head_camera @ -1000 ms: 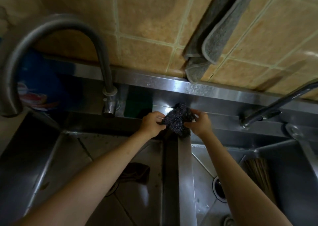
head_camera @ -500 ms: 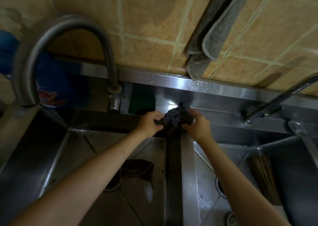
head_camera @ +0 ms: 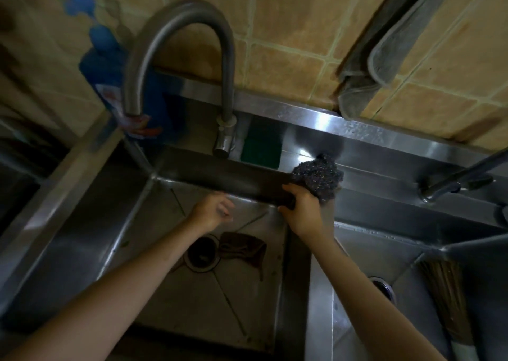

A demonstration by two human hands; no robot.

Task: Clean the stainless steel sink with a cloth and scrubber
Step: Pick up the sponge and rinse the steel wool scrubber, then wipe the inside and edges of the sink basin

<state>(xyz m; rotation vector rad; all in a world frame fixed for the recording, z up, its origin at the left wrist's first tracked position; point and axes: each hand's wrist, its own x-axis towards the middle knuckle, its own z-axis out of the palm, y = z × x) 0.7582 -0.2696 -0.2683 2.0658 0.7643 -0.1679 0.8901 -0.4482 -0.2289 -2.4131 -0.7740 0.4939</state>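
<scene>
At the head of the divider (head_camera: 319,305) between the two basins, toward one o'clock from the middle of the view, the right hand (head_camera: 303,213) grips the steel-wool scrubber (head_camera: 319,178), fingers curled round its lower edge. The dark, glinting wad sits on the back ledge of the sink (head_camera: 384,184), its lower end overhanging the corner where the divider meets that ledge.

The left hand (head_camera: 210,209) hangs over the left basin, at about nine o'clock from the right hand and apart from it, fingers loosely curled and holding nothing.

On the left basin's floor a brown cloth (head_camera: 243,248) lies crumpled, just beside the drain (head_camera: 202,255) on its three o'clock side (whether it overlaps the drain's rim is hard to tell).

A gooseneck faucet (head_camera: 178,44) arches at eleven o'clock, with a green sponge (head_camera: 261,147) on the ledge just at three o'clock of its base and a blurred blue bottle (head_camera: 107,66) behind it. A second tap (head_camera: 461,179) reaches in at three o'clock. A grey towel (head_camera: 390,55) hangs on the tiled wall at one o'clock. In the right basin a bundle of brown bristles (head_camera: 442,292) leans at four o'clock.
</scene>
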